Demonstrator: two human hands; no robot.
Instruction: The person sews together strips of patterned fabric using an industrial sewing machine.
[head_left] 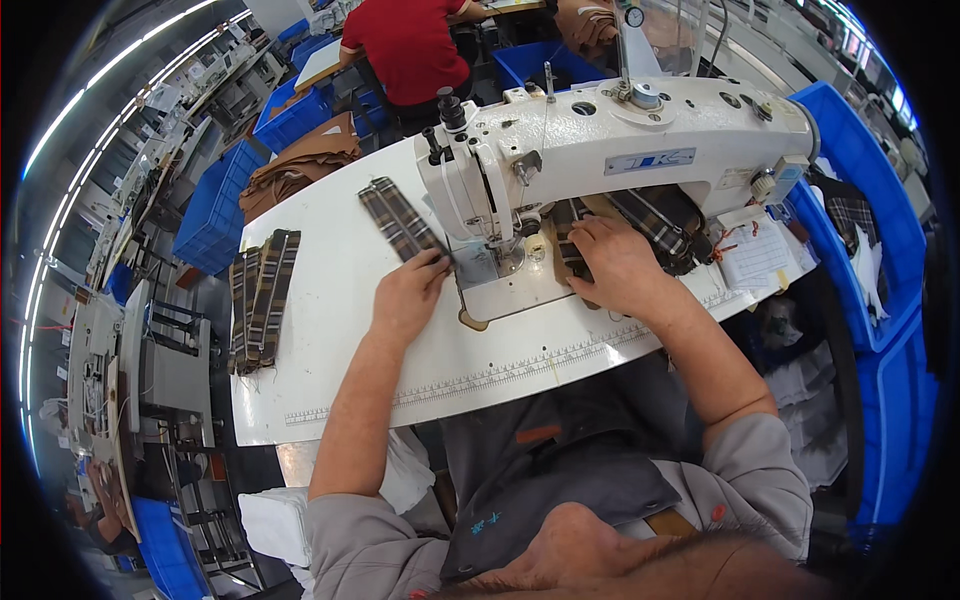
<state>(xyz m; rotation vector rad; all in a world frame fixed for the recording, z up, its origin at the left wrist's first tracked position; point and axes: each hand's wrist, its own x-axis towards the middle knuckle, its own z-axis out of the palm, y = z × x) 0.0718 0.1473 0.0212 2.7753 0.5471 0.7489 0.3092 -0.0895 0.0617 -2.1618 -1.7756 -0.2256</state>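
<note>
A white sewing machine [560, 140] stands on the white table. Left of its needle, my left hand [408, 295] has its fingers closed on the near end of a narrow brown-and-black plaid fabric strip [397, 215], which slants away to the far left. Under the machine arm, my right hand [622, 262] curls over a plaid fabric piece [572, 238], thumb and fingers bent down at its edge; part of the grip is hidden. More bunched plaid fabric [655, 222] lies beyond that hand. The presser foot [512, 258] sits between my two hands.
Plaid pieces [264, 300] are stacked at the table's left side. A ruler strip [490, 378] runs along the front edge. Papers [752, 255] lie at the right end, beside blue bins [850, 130]. Brown fabric [305, 165] and a person in red [405, 50] are behind.
</note>
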